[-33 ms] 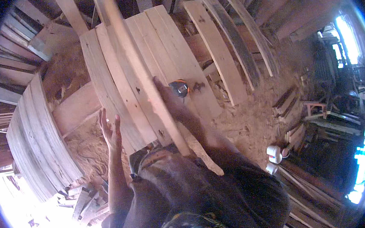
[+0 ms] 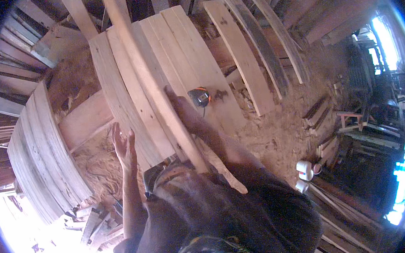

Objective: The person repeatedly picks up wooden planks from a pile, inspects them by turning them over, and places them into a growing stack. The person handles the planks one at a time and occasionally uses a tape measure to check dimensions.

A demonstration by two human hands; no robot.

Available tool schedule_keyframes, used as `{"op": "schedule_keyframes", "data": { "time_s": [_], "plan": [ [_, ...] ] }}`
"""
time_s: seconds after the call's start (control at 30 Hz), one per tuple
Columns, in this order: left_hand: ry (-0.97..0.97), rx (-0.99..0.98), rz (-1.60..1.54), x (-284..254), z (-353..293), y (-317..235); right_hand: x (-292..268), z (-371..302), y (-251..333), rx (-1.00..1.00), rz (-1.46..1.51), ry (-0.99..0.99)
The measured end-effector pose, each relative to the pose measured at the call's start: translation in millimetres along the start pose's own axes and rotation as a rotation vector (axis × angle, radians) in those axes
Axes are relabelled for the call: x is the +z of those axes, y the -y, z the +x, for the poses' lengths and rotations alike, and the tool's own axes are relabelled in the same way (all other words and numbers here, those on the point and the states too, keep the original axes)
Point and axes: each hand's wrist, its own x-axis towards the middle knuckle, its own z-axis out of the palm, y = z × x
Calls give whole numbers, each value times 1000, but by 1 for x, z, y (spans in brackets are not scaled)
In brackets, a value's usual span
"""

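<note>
A long wooden plank runs from the top of the view down to my waist, above a row of boards lying side by side. My right hand grips it from its right side, and the plank hides part of my fingers. To the plank's left, my left hand is raised, holding nothing, with its fingers apart. A black and orange tape measure lies on the boards just right of my right hand.
More boards lie side by side at the left. Several separate boards rest at the upper right, across a beam. Sawdust covers the ground. Offcuts are piled at the lower left, and a white container stands at the right.
The plank has turned in my right hand, so that more of its broad face shows. My left hand has hardly moved.
</note>
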Motion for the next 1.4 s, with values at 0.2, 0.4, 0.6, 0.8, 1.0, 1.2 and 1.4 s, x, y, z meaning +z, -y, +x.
{"op": "schedule_keyframes", "data": {
  "time_s": [0.2, 0.4, 0.6, 0.8, 1.0, 1.2, 1.4],
  "plan": [
    [277, -149, -611, -15, -43, -62, 43, 34, -10, -183, -131, 12],
    [353, -248, -562, -3, -45, -50, 56, 40, -6, -296, -278, -189],
    [453, -460, -468, -9, -62, -18, 58, 28, -64, -476, -971, -349],
    [473, -488, -578, -20, -86, 22, 89, 26, -54, -338, -141, -235],
    [194, -802, -790, -60, -85, -3, 162, 47, -46, -605, -445, -207],
    [540, -610, -1996, -71, -92, 72, 242, -16, -12, -747, -741, 247],
    [713, -569, -2187, -75, -88, 98, 259, -32, -26, -849, -684, 279]
  ]
}}
